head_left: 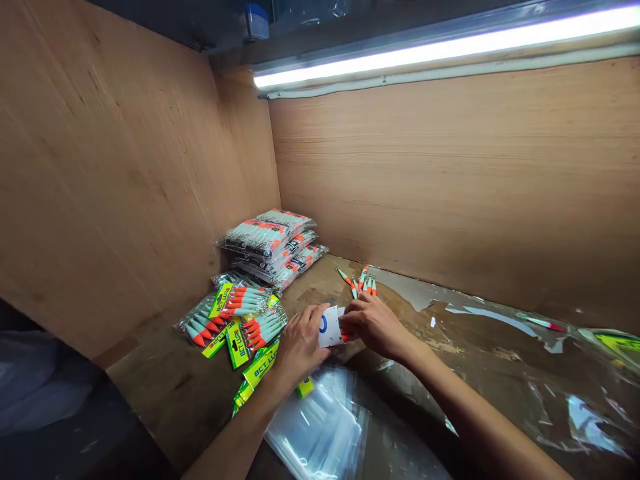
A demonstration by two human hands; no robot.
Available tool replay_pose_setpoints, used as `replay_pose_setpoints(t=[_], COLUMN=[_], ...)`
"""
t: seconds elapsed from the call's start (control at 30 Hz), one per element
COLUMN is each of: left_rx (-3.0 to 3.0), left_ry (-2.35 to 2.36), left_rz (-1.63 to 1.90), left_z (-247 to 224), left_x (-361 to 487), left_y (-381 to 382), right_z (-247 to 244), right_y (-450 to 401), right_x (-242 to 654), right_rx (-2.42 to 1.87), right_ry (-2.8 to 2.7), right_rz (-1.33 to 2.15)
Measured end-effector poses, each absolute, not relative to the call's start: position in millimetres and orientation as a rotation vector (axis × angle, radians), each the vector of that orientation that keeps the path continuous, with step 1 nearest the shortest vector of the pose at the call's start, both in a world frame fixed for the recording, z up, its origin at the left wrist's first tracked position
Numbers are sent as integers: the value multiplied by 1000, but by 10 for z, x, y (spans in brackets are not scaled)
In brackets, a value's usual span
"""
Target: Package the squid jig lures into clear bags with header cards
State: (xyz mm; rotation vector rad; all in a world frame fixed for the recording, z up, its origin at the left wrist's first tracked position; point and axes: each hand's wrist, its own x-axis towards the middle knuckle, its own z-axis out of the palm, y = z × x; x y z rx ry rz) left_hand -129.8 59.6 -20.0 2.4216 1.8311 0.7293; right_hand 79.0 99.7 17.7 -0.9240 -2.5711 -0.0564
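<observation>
My left hand is closed on a white card with a blue mark on its face. My right hand meets the card's right edge, its fingers pinched together. Orange ends of fishing lures show under those fingertips; how many is hidden. Just beyond my right hand lie several loose fishing lures, pale green with orange ends. Left of my left hand are clear packs of lures with yellow-green header cards. Clear plastic bags lie beneath my forearms.
A stack of plastic-wrapped lure bundles stands in the back left corner. Wooden panels wall the left and back. A bright tube light hangs above. Plastic scraps and a yellow-green package lie along the right of the worktop.
</observation>
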Motion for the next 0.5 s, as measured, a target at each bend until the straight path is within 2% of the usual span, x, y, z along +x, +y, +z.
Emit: replay_pose_setpoints(t=[0.3, 0.4, 0.5], left_rx=[2349, 2311, 2315], left_ry=[1837, 1869, 1899], left_rz=[719, 720, 738], left_z=[-177, -168, -152], left_x=[-1303, -1350, -1390], left_y=[602, 624, 646], right_z=[83, 28, 1], right_y=[1012, 1302, 1654], right_x=[896, 1029, 1202], right_rx=[-903, -1171, -1442], right_ry=[-2398, -2093, -2083], right_rz=[154, 170, 105])
